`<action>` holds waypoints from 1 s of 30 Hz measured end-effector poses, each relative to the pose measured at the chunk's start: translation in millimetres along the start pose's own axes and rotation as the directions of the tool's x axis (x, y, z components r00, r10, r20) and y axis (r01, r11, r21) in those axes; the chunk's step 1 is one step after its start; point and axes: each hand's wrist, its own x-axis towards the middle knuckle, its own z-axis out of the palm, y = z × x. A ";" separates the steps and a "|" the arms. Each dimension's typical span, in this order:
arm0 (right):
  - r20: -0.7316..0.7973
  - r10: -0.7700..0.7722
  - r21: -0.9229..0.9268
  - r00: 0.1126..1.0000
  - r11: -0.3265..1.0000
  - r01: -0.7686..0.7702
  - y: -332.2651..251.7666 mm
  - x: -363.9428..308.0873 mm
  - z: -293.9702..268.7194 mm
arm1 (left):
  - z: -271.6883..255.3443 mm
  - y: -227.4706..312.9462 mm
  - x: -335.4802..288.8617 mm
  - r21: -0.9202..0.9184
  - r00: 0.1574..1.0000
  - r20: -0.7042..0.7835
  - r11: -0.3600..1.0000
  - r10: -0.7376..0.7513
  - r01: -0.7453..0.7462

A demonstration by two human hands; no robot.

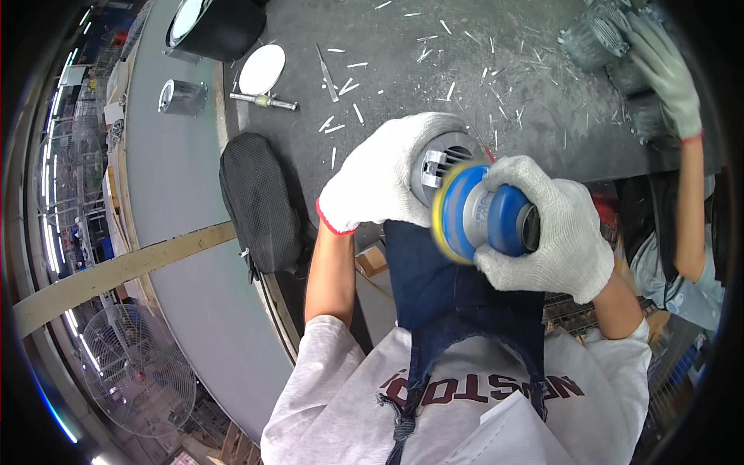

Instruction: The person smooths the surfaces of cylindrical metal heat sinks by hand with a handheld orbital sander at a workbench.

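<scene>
My left hand (387, 170), in a white knit glove with a red cuff, grips a round grey metal housing (428, 172) with slots in its face. Wrapped around a blue and silver palm sander (505, 223) is my gloved right hand (570, 244). The sander is tilted, with its yellow-edged pad (443, 221) turned toward the housing and overlapping its lower right side. Whether pad and metal touch, I cannot tell. Both hands are just in front of the dark worktable (387, 85), over my navy apron (434, 263).
White slivers, a pointed blade (326, 74), a metal rod tool (265, 101) and a white disc (263, 70) lie on the table. A black bag (260, 205) sits at the left edge. At far right, a co-worker's gloved hand (670, 81) reaches over grey metal parts (593, 39).
</scene>
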 end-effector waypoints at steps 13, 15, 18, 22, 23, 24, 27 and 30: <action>0.024 -0.162 -0.235 0.986 0.958 0.163 34.2 47.3 -44.6 | -17.5 -0.9 16.1 -0.139 0.989 0.138 0.987 -0.059 0.078; 0.050 -0.138 -0.154 0.989 0.978 0.144 40.2 48.8 -41.1 | -18.2 3.0 18.7 -0.120 0.987 0.130 0.987 -0.095 0.111; 0.031 -0.165 -0.064 0.986 0.984 0.166 40.7 36.5 -25.3 | -11.4 10.9 12.9 -0.151 0.982 0.050 0.970 -0.183 0.188; -0.053 -0.107 0.040 0.993 0.993 0.109 29.2 11.8 -5.8 | 26.6 17.7 -5.0 0.019 0.947 -0.291 0.989 -0.137 0.149; -0.063 -0.096 0.049 0.993 0.994 0.099 26.1 7.9 -3.3 | 36.9 17.5 -8.3 0.118 0.928 -0.357 0.981 -0.104 0.155; -0.068 -0.058 0.047 0.996 0.997 0.061 21.9 4.0 -0.7 | 45.5 17.1 -12.1 0.173 0.906 -0.421 0.977 -0.043 0.127; -0.056 -0.001 0.040 0.998 0.999 0.004 14.0 0.3 4.2 | 59.8 15.5 -21.0 0.115 0.871 -0.485 0.982 -0.075 0.149; -0.083 -0.035 -0.050 0.996 0.998 0.031 9.3 0.4 7.1 | 58.7 15.7 -27.3 0.131 0.867 -0.491 0.977 -0.085 0.170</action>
